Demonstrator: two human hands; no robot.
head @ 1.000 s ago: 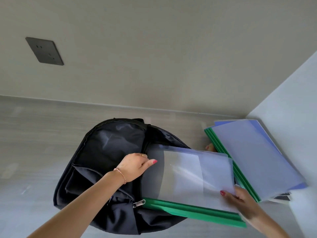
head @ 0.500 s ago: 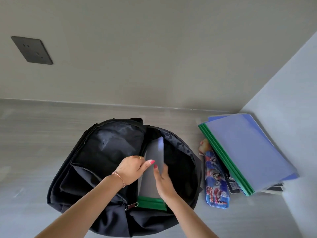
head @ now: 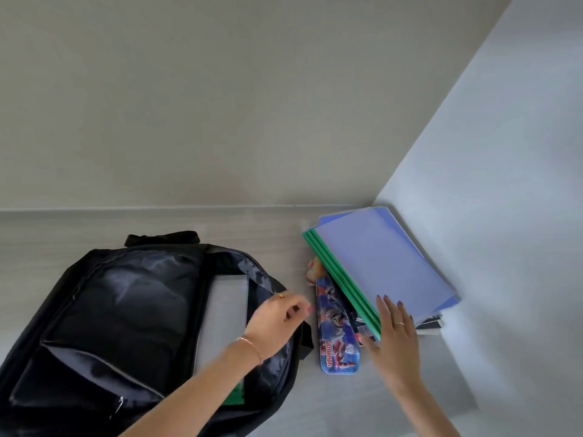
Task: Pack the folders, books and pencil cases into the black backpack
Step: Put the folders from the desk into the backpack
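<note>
Hands at backpack and folder stack

Left hand (head: 277, 316) pinches black backpack (head: 126, 326) rim; right hand (head: 394, 335), fingers flat, rests on folders (head: 378, 263) at 3 o'clock.

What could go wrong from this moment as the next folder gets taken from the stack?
The right hand rests flat on the folder stack, which lies partly over the blue pencil case; sliding the top folder out could drag the ones beneath or knock the case aside.

The left hand pinches the edge of the backpack opening; if that grip slips, the flap may fall over the folder inside and block the next one.
</note>
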